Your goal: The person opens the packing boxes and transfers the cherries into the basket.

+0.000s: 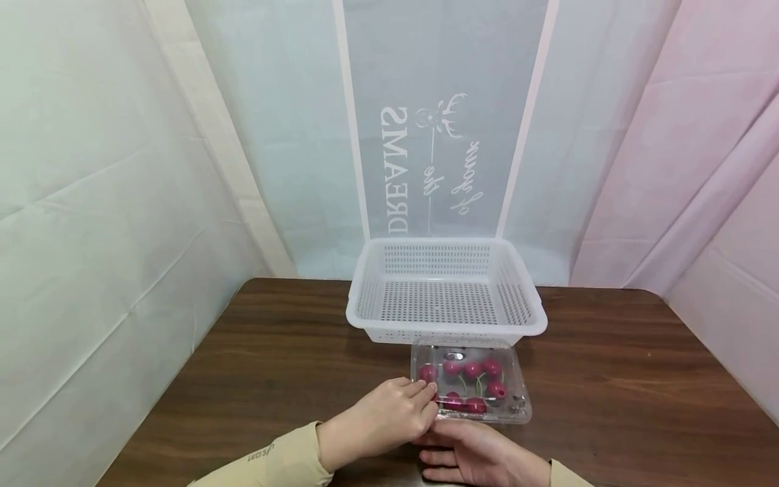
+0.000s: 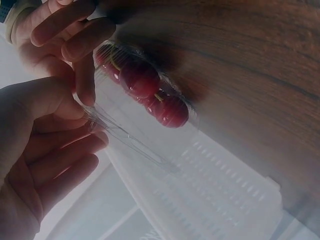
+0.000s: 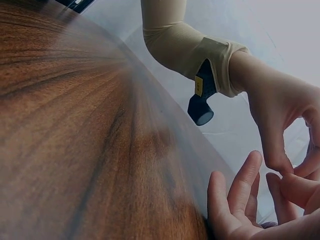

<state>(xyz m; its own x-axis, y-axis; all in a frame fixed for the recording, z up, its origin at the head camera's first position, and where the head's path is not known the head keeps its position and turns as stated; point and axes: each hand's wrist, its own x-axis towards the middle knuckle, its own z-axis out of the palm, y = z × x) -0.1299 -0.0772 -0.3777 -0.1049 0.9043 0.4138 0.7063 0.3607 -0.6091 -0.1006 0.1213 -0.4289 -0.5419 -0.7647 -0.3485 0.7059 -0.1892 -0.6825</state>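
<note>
The left hand (image 1: 380,423) sits at the near left corner of the clear box (image 1: 468,382), its thumb and fingertips pinching the lid edge there — the left wrist view shows the thin plastic lip caught between them. The box lies on the counter (image 1: 243,379), just in front of the white basket (image 1: 446,291), lid down over the cherries (image 1: 471,370). The right hand (image 1: 481,456) lies palm-up right of the left one, at the box's near edge; its fingers are loosely spread and seem only to touch the rim, though whether they grip it I cannot tell.

The risk, as I judge it, lies in that lid: if the snap gives suddenly under the pinch, the light box could jerk or tip and cherries would roll across the counter — nothing visibly pins the box's far side down.
</note>
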